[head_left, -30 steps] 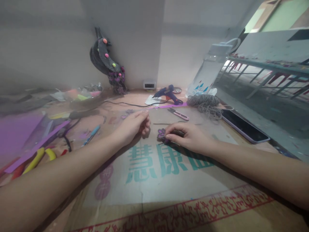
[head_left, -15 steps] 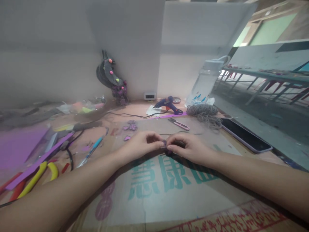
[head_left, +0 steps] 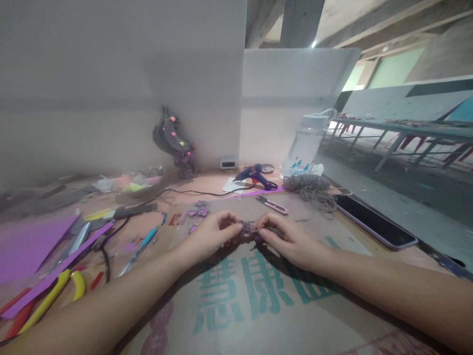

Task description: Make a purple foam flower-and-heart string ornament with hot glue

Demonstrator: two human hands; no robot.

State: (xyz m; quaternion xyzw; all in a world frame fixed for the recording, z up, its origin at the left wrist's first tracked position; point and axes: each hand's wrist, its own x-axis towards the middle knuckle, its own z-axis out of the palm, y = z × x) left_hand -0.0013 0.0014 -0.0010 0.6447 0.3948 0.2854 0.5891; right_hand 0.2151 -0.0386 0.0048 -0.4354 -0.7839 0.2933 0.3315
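Observation:
Both hands meet over the middle of the printed sheet (head_left: 221, 315). My left hand (head_left: 212, 234) pinches a small piece wound with grey yarn (head_left: 246, 227) between thumb and fingers. From the other side, my right hand (head_left: 290, 239) is closed on the yarn, and a dark purple bit (head_left: 258, 238) shows under its fingertips. The exact shape of the held piece is too small and blurred to make out. Just beyond my left hand lie several purple, yarn-edged shapes (head_left: 201, 209). Pink-handled thread snips (head_left: 273, 205) rest beyond my right hand.
A blue glue gun (head_left: 254, 176) lies at the back, near a water bottle (head_left: 303, 145), a grey yarn bundle (head_left: 308, 185) and a phone (head_left: 375, 222). On the left are purple sheets (head_left: 35, 246), a blue pen (head_left: 148, 239) and yellow-red handles (head_left: 46, 303). A decorated grey crescent (head_left: 172, 135) leans behind.
The view has tilted up, so the table things sit lower in the picture. My fingertips have drawn slightly apart, and more of the grey yarn shows between them.

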